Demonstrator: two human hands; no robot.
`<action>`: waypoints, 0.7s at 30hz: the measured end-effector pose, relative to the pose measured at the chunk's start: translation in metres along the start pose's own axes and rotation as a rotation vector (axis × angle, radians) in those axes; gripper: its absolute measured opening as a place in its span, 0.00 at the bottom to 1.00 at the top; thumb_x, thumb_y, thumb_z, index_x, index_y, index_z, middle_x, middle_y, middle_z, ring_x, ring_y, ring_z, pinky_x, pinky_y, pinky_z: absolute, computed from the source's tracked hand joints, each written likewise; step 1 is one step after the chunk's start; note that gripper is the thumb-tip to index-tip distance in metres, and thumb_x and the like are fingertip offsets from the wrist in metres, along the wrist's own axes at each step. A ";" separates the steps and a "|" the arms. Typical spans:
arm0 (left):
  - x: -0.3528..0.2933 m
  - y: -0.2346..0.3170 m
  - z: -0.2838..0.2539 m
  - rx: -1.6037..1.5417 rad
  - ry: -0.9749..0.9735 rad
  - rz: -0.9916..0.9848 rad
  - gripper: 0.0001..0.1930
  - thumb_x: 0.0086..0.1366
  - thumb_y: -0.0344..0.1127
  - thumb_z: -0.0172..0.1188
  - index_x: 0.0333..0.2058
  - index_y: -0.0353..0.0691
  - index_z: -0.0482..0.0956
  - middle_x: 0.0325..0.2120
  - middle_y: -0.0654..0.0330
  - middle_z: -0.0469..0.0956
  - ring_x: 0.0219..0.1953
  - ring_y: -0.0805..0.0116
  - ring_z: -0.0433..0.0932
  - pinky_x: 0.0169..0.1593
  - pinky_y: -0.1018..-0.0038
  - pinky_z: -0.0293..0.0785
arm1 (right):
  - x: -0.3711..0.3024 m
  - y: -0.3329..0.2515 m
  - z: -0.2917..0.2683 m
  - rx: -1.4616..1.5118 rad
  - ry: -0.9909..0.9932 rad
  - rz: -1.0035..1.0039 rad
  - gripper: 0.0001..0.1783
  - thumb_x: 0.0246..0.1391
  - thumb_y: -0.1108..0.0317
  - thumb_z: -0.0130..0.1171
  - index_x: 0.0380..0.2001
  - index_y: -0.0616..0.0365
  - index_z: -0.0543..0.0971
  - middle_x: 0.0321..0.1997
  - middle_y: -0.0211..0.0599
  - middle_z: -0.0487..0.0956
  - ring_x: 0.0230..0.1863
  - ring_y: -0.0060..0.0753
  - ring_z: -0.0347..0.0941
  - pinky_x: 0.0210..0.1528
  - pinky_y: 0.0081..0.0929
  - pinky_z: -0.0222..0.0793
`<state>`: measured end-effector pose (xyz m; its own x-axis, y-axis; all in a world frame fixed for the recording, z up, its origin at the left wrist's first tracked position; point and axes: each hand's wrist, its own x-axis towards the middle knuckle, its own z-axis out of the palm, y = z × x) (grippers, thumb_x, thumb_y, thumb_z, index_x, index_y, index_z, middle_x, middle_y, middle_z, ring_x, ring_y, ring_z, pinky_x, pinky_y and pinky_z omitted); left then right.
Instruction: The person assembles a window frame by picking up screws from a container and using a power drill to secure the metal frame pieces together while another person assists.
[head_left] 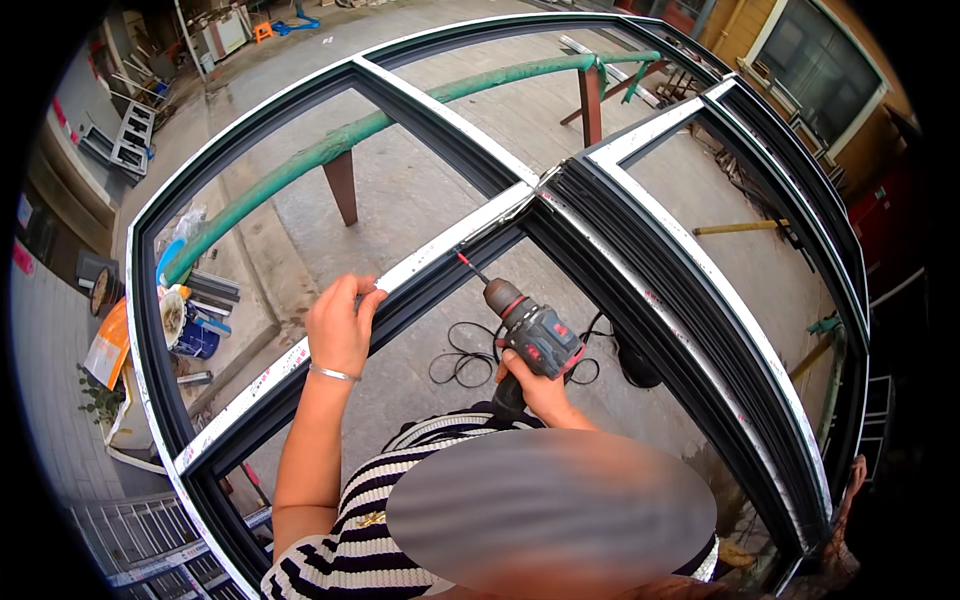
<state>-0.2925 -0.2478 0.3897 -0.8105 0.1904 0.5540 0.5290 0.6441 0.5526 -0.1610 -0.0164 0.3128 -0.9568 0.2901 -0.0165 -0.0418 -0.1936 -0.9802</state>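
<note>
Concrete floor (395,400) below drill (540,335), long axis up-left toward frame (455,236), handle in right hand's grip (546,394)

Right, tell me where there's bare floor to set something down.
Bare floor shows past the left hand, between the white frame bar and the green rail. Crowded: looped cable below the drill; blue bucket and orange bag at left.

The left fingers (350,289) touch the crossbar (455,232); right of them, the right fingers (511,362) hold the drill (535,335). A cable (461,352) lies on the floor (405,195). A trestle (290,168) runs beneath the frame (640,270). Left stands a bucket (200,343), nearer a ladder (150,577); a window (825,65) lies far right.
</note>
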 end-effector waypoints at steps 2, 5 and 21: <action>0.000 -0.003 0.001 -0.001 -0.007 0.022 0.09 0.55 0.32 0.67 0.28 0.36 0.75 0.27 0.56 0.80 0.30 0.55 0.78 0.33 0.65 0.73 | -0.003 0.003 0.003 0.144 -0.009 0.164 0.12 0.58 0.67 0.56 0.40 0.64 0.74 0.23 0.35 0.75 0.25 0.30 0.73 0.30 0.29 0.70; 0.000 -0.004 0.003 -0.005 -0.009 0.034 0.09 0.53 0.31 0.68 0.28 0.37 0.74 0.28 0.56 0.80 0.31 0.55 0.78 0.34 0.65 0.72 | -0.009 -0.005 0.020 0.341 -0.015 0.286 0.15 0.58 0.64 0.55 0.42 0.64 0.73 0.21 0.36 0.73 0.26 0.33 0.72 0.32 0.32 0.70; -0.005 0.000 0.002 -0.032 0.021 0.063 0.11 0.50 0.30 0.70 0.25 0.36 0.74 0.31 0.55 0.81 0.35 0.57 0.79 0.37 0.66 0.73 | -0.009 0.005 0.020 0.120 0.037 0.172 0.04 0.55 0.73 0.57 0.32 0.62 0.74 0.23 0.33 0.76 0.24 0.26 0.73 0.29 0.25 0.69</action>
<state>-0.2887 -0.2467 0.3856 -0.7703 0.2139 0.6008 0.5866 0.6073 0.5358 -0.1578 -0.0385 0.3120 -0.9417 0.2771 -0.1907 0.0851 -0.3523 -0.9320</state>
